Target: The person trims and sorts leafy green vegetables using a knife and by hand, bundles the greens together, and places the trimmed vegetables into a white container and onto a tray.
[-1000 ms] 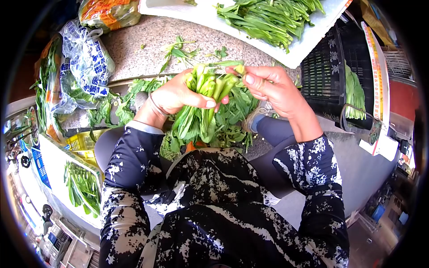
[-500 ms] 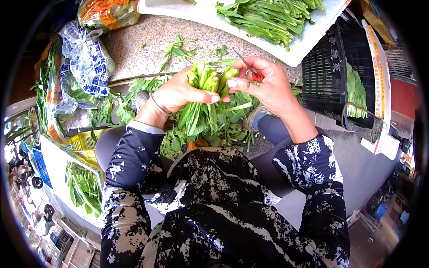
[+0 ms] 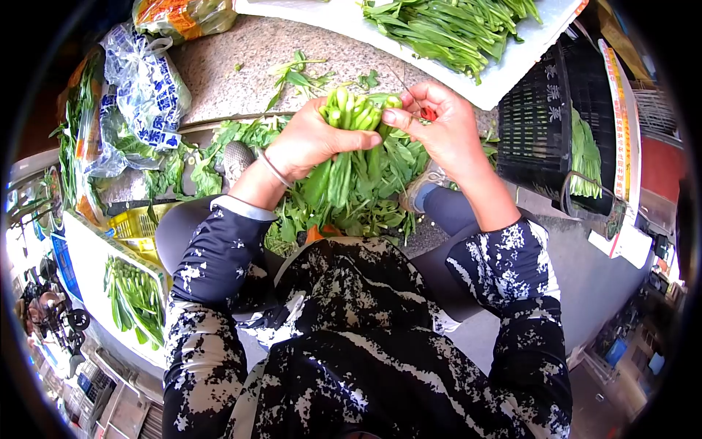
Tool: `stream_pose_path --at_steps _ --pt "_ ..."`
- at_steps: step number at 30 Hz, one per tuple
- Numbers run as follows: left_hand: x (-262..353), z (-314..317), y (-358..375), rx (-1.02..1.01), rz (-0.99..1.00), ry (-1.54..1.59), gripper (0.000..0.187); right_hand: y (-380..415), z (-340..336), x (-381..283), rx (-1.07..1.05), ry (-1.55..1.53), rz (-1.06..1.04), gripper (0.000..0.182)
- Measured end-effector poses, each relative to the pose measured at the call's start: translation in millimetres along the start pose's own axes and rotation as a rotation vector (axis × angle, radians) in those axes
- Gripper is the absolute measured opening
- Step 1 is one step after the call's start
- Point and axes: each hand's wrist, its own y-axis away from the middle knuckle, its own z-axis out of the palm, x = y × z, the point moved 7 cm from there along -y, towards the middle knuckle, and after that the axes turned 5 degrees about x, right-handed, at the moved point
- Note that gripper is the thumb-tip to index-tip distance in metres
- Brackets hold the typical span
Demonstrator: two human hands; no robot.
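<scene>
My left hand (image 3: 318,143) is closed round a bunch of leafy green vegetables (image 3: 340,179), its thumb across the pale green stems. The cut stem ends point up and away from me, and the leaves hang down toward my lap. Close beside the bunch, my right hand (image 3: 442,128) has its thumb at the rightmost stem. Curled within the right fingers is a pair of small red-handled scissors (image 3: 428,113), mostly hidden, with a thin metal blade sticking out past the fingers.
Loose leaves (image 3: 373,194) are heaped below my hands. Beyond is a stone ledge (image 3: 241,73) with scraps. A white foam tray (image 3: 504,88) holds greens at the top. Plastic bags (image 3: 150,88) lie left, above another foam box (image 3: 91,271). A black crate (image 3: 530,110) stands right.
The stem that my right hand held apart now sits against the bunch in my left hand. The right hand has shifted slightly right, and the left thumb now reaches further across the stems.
</scene>
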Motion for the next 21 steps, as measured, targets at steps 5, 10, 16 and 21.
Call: stream_pose_path --at_steps 5,10,16,21 --pt "-7 -1 -3 0.023 0.003 0.121 0.026 1 8 9 -0.07 -0.135 0.162 0.029" --pt "-2 -8 -5 0.093 0.085 0.091 0.025 7 9 1 -0.188 -0.088 0.174 0.039" --pt "1 -11 -4 0.127 0.124 0.009 0.027 7 16 -2 -0.21 -0.088 0.124 0.041" --pt "1 -11 -2 0.098 0.136 -0.003 0.027 4 11 6 -0.214 0.014 0.119 0.037"
